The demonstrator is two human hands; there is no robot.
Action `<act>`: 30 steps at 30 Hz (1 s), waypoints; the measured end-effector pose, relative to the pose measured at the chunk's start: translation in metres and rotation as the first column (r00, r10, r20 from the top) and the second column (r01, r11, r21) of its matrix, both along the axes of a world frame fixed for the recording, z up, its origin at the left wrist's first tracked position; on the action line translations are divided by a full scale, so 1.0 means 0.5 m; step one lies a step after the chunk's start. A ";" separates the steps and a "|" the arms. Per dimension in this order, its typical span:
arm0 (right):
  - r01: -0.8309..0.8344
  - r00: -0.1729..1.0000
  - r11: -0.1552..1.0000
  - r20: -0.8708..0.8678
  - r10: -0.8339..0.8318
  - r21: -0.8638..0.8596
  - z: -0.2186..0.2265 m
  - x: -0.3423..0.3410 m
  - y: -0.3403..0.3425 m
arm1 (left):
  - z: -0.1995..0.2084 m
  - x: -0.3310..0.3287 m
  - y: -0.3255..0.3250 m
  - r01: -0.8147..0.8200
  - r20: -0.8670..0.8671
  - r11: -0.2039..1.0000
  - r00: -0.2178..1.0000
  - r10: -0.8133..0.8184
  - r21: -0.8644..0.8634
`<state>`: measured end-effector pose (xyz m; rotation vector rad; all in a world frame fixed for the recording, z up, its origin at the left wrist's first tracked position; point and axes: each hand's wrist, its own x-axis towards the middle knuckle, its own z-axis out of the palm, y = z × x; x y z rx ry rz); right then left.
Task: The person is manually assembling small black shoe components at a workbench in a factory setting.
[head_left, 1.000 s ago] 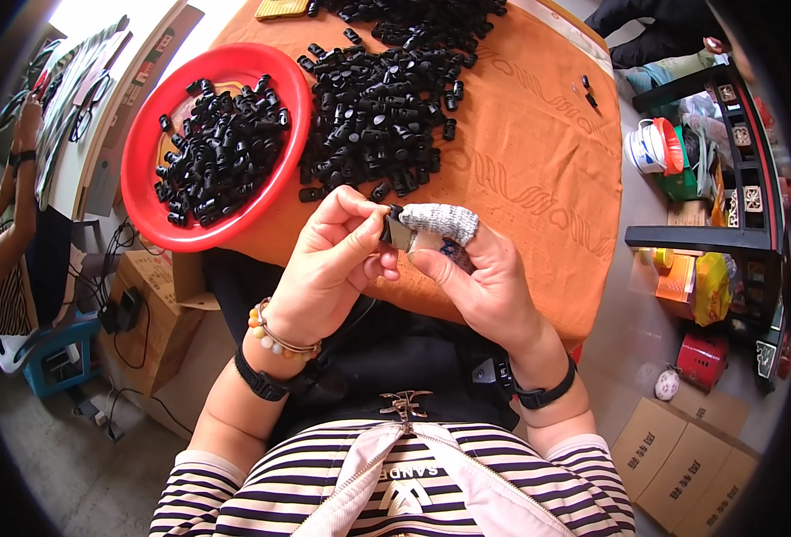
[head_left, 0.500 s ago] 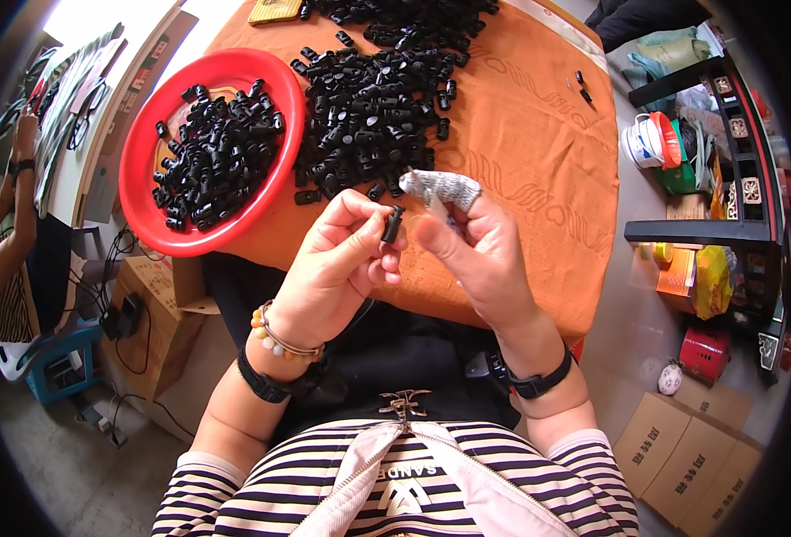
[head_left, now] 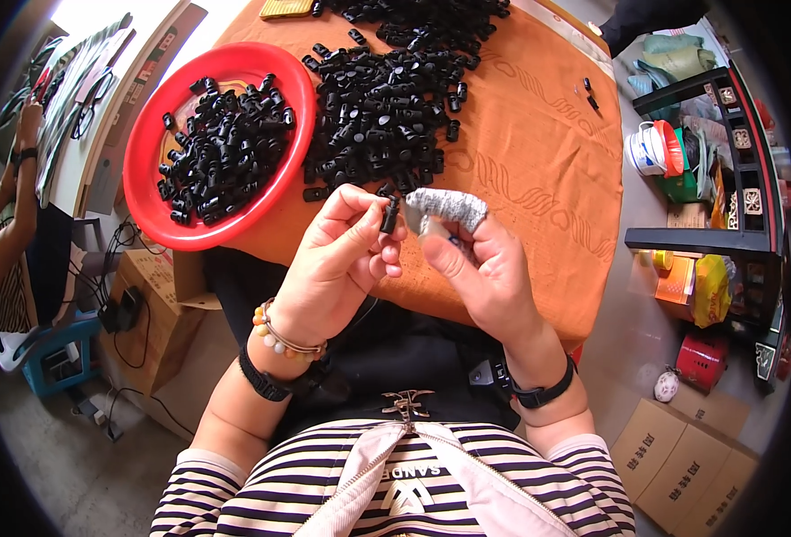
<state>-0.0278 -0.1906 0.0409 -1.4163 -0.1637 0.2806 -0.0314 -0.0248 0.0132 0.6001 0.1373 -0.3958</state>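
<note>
Between the thumb and forefinger of my left hand [head_left: 326, 255] a small black plastic cord lock [head_left: 390, 217] is pinched, held upright. My right hand [head_left: 496, 279] is closed just right of it, its index finger covered by a grey knitted finger sleeve [head_left: 454, 206]. Something pale and shiny shows between that finger and the thumb, too blurred to name. The sleeved fingertip comes close to the cord lock; whether they touch I cannot tell. Beyond my hands lies a heap of similar black cord locks [head_left: 378, 116], and more of them fill a round red basin [head_left: 149, 210] at the left.
An orange cloth [head_left: 539, 170] covers the table. A few small black bits [head_left: 591, 94] lie near its right edge. Shelving [head_left: 700, 238] with a white bucket [head_left: 648, 152] stands at the right, flattened cardboard [head_left: 682, 456] below. Another person's arm [head_left: 21, 188] shows at far left.
My right hand has shifted slightly, its sleeved finger now lying more level. My left hand keeps its pinch on the cord lock. The whole view has tilted a little.
</note>
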 end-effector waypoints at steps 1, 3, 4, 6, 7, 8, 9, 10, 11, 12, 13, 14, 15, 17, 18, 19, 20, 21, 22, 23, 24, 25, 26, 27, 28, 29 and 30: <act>-0.011 1.000 0.999 0.019 0.012 -0.051 -0.001 -0.004 0.000 | -0.002 0.000 0.000 0.001 0.020 1.000 1.000 -0.001 -0.002; -0.015 0.997 0.993 0.071 0.023 -0.114 -0.001 -0.005 0.002 | -0.004 0.001 0.002 0.006 0.028 1.000 1.000 -0.006 -0.019; -0.015 0.997 0.993 0.071 0.023 -0.114 -0.001 -0.006 0.004 | -0.005 0.001 0.002 0.011 0.036 0.999 0.999 -0.010 -0.036; -0.025 0.997 0.996 0.072 0.031 -0.083 0.000 -0.006 0.008 | -0.004 0.001 0.003 0.008 0.036 0.999 0.999 -0.007 -0.037; -0.026 0.997 0.996 0.071 0.032 -0.082 0.002 -0.005 0.008 | -0.004 0.000 0.003 0.004 0.036 0.999 0.999 -0.003 -0.038; -0.035 0.996 0.993 0.083 0.045 -0.114 0.005 -0.004 0.007 | -0.003 0.000 0.003 0.004 0.036 0.999 0.999 -0.002 -0.037; -0.042 0.994 0.988 0.094 0.056 -0.146 0.006 -0.003 0.006 | -0.001 -0.001 0.003 0.003 0.038 1.000 0.999 -0.001 -0.031; -0.042 0.994 0.989 0.093 0.056 -0.145 0.005 -0.003 0.006 | 0.000 -0.001 0.002 0.002 0.041 1.000 0.999 -0.001 -0.025; -0.036 0.994 0.989 0.101 0.051 -0.144 0.004 -0.003 0.007 | 0.000 -0.001 0.001 0.002 0.040 1.000 0.999 -0.001 -0.024; -0.029 0.993 0.989 0.108 0.045 -0.143 0.003 -0.004 0.007 | 0.000 -0.001 0.001 0.000 0.049 1.000 0.999 0.002 -0.024; -0.029 0.993 0.989 0.108 0.045 -0.142 0.001 -0.004 0.006 | 0.000 -0.002 0.000 -0.003 0.057 1.000 0.998 0.004 -0.023; -0.027 0.992 0.990 0.116 0.043 -0.139 -0.001 -0.005 0.005 | 0.000 -0.001 0.000 -0.002 0.056 1.000 0.998 0.003 -0.022; -0.025 0.991 0.990 0.123 0.042 -0.136 -0.002 -0.006 0.005 | 0.000 -0.001 0.000 0.002 0.058 1.000 0.998 -0.001 -0.023; -0.033 0.993 0.991 0.112 0.048 -0.133 0.006 -0.005 0.005 | 0.000 -0.001 0.000 0.007 0.059 1.000 0.998 -0.005 -0.023; -0.042 0.993 0.991 0.101 0.056 -0.129 0.008 -0.005 0.005 | -0.001 -0.002 0.000 0.003 0.062 1.000 0.998 -0.002 -0.018; -0.042 0.993 0.991 0.101 0.056 -0.129 0.006 -0.005 0.004 | -0.001 -0.002 0.000 -0.001 0.065 1.000 0.998 0.002 -0.012; -0.049 0.994 0.994 0.091 0.057 -0.096 0.000 -0.005 0.004 | -0.001 -0.003 -0.001 -0.001 0.064 1.000 0.998 0.002 -0.011; -0.054 0.995 0.997 0.082 0.059 -0.063 -0.003 -0.005 0.004 | 0.000 -0.003 -0.001 -0.008 0.079 1.000 0.997 0.008 -0.003; -0.054 0.995 0.997 0.082 0.059 -0.063 -0.004 -0.005 0.005 | 0.000 -0.003 -0.001 -0.015 0.093 1.000 0.996 0.015 0.006; -0.054 0.995 0.998 0.085 0.058 -0.045 -0.005 -0.006 0.005 | 0.000 -0.003 -0.001 -0.015 0.092 1.000 0.996 0.014 0.006; -0.054 0.995 0.998 0.087 0.056 -0.026 -0.005 -0.007 0.005 | -0.001 -0.003 -0.001 -0.018 0.102 1.000 0.995 0.017 0.010; -0.053 0.995 0.998 0.086 0.056 -0.026 -0.005 -0.008 0.007 | -0.001 -0.003 -0.002 -0.020 0.112 1.000 0.994 0.019 0.014; -0.049 0.996 0.999 0.075 0.049 -0.004 -0.004 -0.009 0.009 | -0.002 -0.003 -0.001 -0.019 0.111 1.000 0.994 0.017 0.013; -0.045 0.997 0.999 0.064 0.044 0.020 -0.004 -0.009 0.010 | -0.003 -0.004 0.000 -0.021 0.109 1.000 0.994 0.020 0.009; -0.045 0.997 0.999 0.062 0.044 0.020 -0.005 -0.009 0.010 | -0.003 -0.004 0.000 -0.024 0.108 1.000 0.994 0.023 0.006; -0.047 0.997 0.999 0.065 0.046 0.004 -0.006 -0.010 0.010 | -0.003 -0.004 0.000 -0.024 0.107 1.000 0.994 0.023 0.006; -0.047 0.996 0.999 0.070 0.047 -0.012 -0.007 -0.010 0.009 | -0.001 -0.004 -0.001 -0.024 0.100 1.000 0.995 0.024 0.007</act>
